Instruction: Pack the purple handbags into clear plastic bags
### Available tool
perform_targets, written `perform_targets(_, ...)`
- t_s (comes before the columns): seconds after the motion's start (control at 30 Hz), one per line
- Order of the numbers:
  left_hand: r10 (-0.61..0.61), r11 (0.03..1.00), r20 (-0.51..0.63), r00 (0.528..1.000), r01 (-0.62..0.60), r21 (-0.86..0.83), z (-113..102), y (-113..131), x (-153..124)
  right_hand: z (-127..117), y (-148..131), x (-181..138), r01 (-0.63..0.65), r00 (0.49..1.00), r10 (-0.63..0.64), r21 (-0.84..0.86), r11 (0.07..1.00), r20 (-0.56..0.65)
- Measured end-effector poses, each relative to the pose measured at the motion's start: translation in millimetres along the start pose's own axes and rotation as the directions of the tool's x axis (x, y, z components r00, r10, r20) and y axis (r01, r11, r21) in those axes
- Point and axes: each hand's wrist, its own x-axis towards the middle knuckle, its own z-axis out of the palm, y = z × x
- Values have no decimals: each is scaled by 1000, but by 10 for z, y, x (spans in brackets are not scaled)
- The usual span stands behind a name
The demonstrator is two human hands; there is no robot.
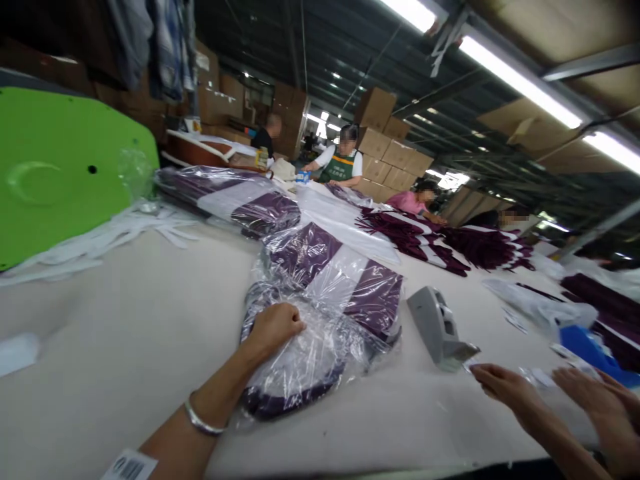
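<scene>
My left hand (275, 328), with a silver bangle at the wrist, is closed on the film of a clear plastic bag (320, 333). In the bag lies a folded purple garment (377, 293) with a pale band. My right hand (503, 385) is at the front end of a grey tape dispenser (436, 327). Its fingertips pinch a small piece of clear tape (470, 365) by the cutter. A white label with a barcode (129, 467) is stuck on my left forearm.
Another bagged garment (230, 197) lies behind on the white table (165, 347). White strips (115, 233) lie beside a green panel (65, 173). Purple garment stacks (415, 237) are farther back. A co-worker's hands (587, 390) work at the right; several people stand beyond.
</scene>
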Motion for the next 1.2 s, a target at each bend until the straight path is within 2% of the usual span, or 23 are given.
perform_targets(0.07,-6,1000,-10,1000,6,1,10,-4,5,266,-350,27,57,984,-56,3,998,166)
perform_targets(0.13,-3,1000,-13,1000,3,5,14,-3,-8,671,-842,-44,203,918,-199,23,979,343)
perform_targets(0.2,4,1000,-15,1000,-4,9,8,5,-29,1133,-1373,-149,332,779,-330,96,938,533)
perform_targets(0.27,14,1000,-22,1000,-13,8,-2,13,-47,1572,-1814,-213,392,615,-381,152,907,690)
perform_targets(0.3,15,1000,-27,1000,-15,6,-7,15,-52,1765,-1974,-216,418,555,-391,160,894,734)
perform_targets(0.33,14,1000,-30,999,-14,3,-11,16,-55,1935,-2094,-196,448,514,-401,161,879,758)
perform_targets(0.4,8,1000,-35,999,-8,-3,-16,15,-52,2205,-2230,-95,515,471,-418,142,845,777)
perform_targets(0.57,-1,1000,-36,999,1,7,7,10,-19,2628,-2319,297,716,447,-395,-56,696,802)
perform_targets(0.73,-3,999,-32,999,4,44,56,-2,1,2846,-2330,577,777,434,-368,-135,615,822)
perform_targets(0.83,-6,999,-30,1000,7,43,47,-4,-2,2789,-2325,703,808,487,-355,-257,530,798)
perform_targets(0.9,-21,999,-24,1000,21,27,31,-2,-6,2714,-2333,767,799,523,-372,-289,528,767)
perform_targets(0.97,-26,1000,-21,999,26,6,19,0,-9,2684,-2351,781,769,549,-462,-204,606,696)
perform_targets(1.03,-21,1000,-24,1000,21,-7,17,1,-10,2757,-2357,716,743,594,-599,-82,664,536)
perform_targets(1.07,-20,1000,-23,1000,20,-6,18,2,-9,2836,-2347,656,746,610,-659,-41,664,440)
perform_targets(1.13,-28,1000,-20,999,28,4,22,6,-3,3056,-2293,511,787,594,-742,-31,616,311)
perform_targets(1.2,-40,999,-13,999,40,16,17,15,4,3294,-2200,383,826,551,-774,-74,559,312)
